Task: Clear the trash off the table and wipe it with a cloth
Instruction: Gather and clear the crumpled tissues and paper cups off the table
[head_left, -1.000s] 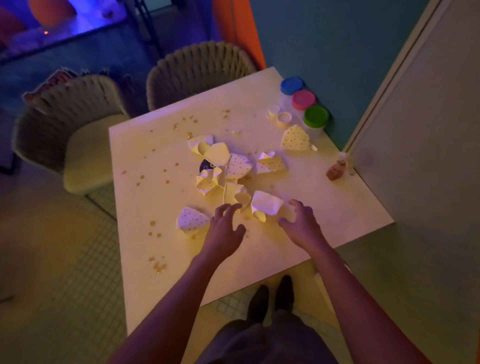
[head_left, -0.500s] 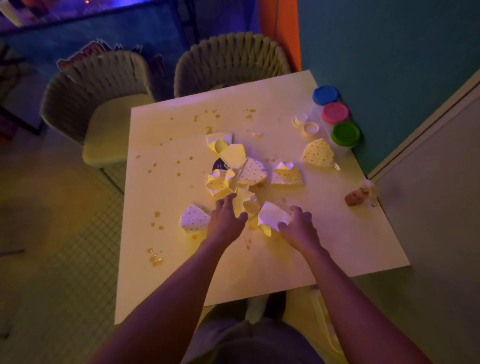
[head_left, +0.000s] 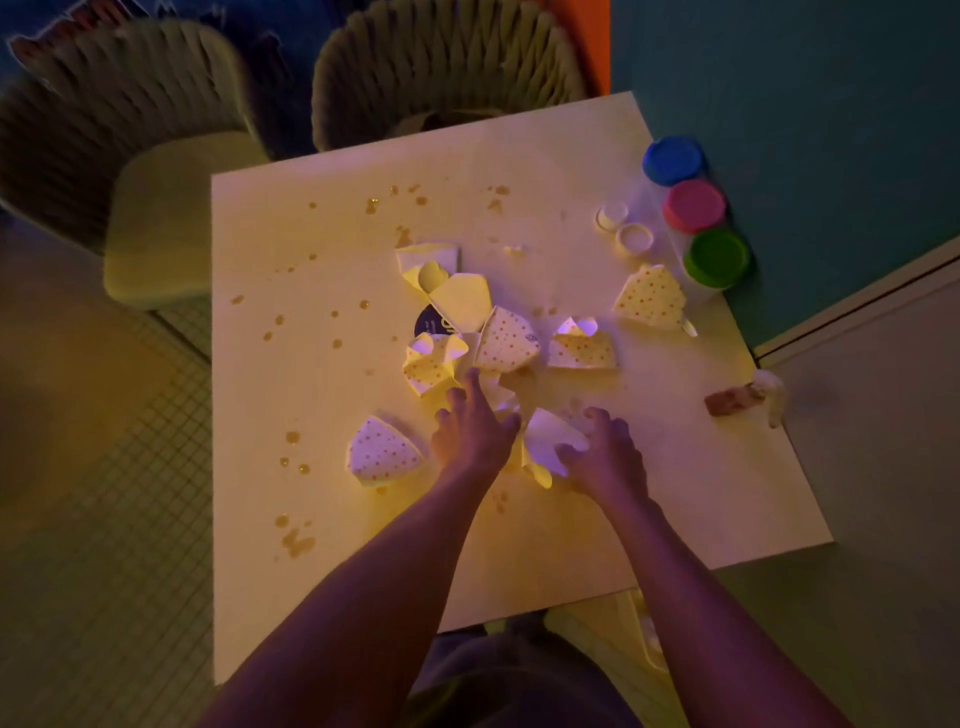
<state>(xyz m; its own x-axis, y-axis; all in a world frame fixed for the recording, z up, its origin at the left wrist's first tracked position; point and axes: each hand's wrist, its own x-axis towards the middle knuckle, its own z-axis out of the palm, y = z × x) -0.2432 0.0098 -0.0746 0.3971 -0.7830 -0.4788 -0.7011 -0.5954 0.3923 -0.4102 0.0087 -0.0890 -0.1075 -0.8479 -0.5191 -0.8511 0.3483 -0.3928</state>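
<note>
Crushed dotted paper cups (head_left: 506, 345) lie heaped at the table's (head_left: 311, 405) middle, amid brown spills (head_left: 297, 540). Your right hand (head_left: 605, 457) grasps a flattened white cup (head_left: 550, 439) at the pile's near edge; your left hand (head_left: 472, 428) reaches onto the heap, whether grasping you cannot tell. Three lidded tubs (head_left: 693, 205) stand far right.

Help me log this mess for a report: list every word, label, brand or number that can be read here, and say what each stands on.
None can be read.
Dark round piece among the crumpled paper cups: light lettering, too small and blurred to read.
Polka-dot cups: dots only; one small mark, illegible.
Blue lid, pink lid, green lid: no lettering visible.
Brown thing at the table edge: no text visible.
</note>
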